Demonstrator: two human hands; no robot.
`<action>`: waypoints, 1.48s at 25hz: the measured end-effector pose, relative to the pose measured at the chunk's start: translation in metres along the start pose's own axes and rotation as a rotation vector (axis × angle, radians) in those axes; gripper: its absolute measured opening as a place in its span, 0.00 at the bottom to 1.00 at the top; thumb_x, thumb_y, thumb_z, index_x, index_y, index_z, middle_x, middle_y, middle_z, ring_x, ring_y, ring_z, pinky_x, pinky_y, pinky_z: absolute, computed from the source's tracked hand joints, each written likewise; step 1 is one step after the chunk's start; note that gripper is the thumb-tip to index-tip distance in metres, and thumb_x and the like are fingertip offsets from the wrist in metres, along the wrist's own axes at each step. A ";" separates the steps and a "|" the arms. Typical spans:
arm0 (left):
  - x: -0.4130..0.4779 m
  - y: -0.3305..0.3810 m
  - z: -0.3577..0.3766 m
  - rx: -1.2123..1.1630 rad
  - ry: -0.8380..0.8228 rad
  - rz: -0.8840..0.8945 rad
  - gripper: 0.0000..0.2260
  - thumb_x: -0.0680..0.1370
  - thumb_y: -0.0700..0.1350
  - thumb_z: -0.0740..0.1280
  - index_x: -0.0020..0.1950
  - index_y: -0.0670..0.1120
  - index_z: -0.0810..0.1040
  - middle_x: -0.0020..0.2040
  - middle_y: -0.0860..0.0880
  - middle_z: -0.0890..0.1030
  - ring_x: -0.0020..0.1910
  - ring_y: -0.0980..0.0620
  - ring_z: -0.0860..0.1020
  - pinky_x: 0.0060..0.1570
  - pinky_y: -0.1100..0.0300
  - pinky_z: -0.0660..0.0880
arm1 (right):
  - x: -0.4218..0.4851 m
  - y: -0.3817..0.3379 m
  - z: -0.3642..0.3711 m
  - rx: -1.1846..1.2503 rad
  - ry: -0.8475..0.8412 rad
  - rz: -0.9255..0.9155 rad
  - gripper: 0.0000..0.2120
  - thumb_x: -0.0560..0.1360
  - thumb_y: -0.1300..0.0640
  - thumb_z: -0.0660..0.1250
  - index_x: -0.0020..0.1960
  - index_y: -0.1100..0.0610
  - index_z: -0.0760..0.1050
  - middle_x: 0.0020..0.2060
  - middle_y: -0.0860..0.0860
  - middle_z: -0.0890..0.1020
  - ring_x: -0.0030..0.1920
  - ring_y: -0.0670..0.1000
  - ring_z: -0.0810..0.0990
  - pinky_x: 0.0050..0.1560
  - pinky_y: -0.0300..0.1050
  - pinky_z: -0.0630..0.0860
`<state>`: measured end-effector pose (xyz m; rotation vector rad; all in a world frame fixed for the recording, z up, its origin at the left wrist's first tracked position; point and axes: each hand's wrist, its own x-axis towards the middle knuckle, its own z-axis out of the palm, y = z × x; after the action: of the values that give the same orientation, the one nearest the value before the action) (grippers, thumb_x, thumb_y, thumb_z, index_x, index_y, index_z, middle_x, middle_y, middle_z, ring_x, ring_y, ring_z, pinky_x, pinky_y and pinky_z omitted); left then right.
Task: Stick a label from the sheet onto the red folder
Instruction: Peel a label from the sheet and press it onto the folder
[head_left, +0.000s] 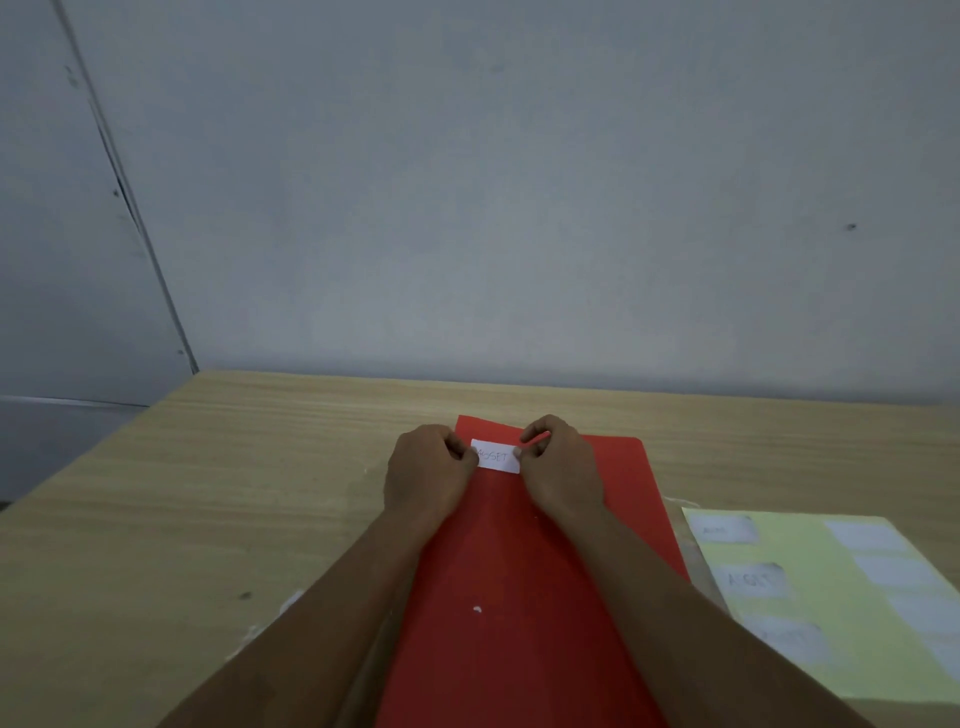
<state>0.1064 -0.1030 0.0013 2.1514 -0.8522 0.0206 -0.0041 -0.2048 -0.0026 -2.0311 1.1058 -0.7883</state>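
Note:
A red folder (519, 571) lies lengthwise on the wooden table, reaching from the near edge towards the wall. A small white label (496, 457) with handwritten letters sits near the folder's far end. My left hand (428, 470) pinches the label's left edge with curled fingers. My right hand (558, 465) pinches its right edge the same way. Whether the label lies flat on the folder or is held just above it I cannot tell. To the right lies the pale yellow label sheet (831, 597) with several white labels on it.
The light wooden table (208, 493) stretches out to the left of the folder. A grey wall (519, 208) rises directly behind the table's far edge. The label sheet partly tucks against the folder's right side.

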 end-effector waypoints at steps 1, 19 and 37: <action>0.000 -0.003 0.001 0.000 0.007 0.014 0.05 0.72 0.49 0.71 0.36 0.51 0.81 0.33 0.55 0.80 0.37 0.53 0.80 0.38 0.58 0.76 | -0.001 0.001 0.004 -0.018 0.009 0.006 0.05 0.72 0.56 0.70 0.43 0.47 0.75 0.34 0.42 0.79 0.42 0.48 0.80 0.50 0.50 0.76; -0.003 -0.013 0.008 -0.010 0.091 0.164 0.05 0.72 0.42 0.70 0.46 0.50 0.82 0.31 0.56 0.75 0.36 0.52 0.78 0.38 0.57 0.73 | -0.003 0.010 0.018 -0.164 0.072 -0.084 0.04 0.73 0.51 0.68 0.43 0.46 0.73 0.37 0.41 0.80 0.49 0.50 0.79 0.49 0.50 0.67; -0.021 -0.017 0.000 0.363 -0.127 0.336 0.17 0.80 0.52 0.59 0.66 0.50 0.77 0.58 0.47 0.73 0.57 0.46 0.69 0.52 0.55 0.70 | -0.022 0.012 0.016 -0.483 -0.095 -0.257 0.17 0.79 0.43 0.59 0.65 0.41 0.76 0.55 0.48 0.71 0.59 0.52 0.68 0.55 0.53 0.67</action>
<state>0.0998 -0.0833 -0.0157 2.3319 -1.3636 0.2266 -0.0073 -0.1858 -0.0251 -2.6262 1.0677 -0.5744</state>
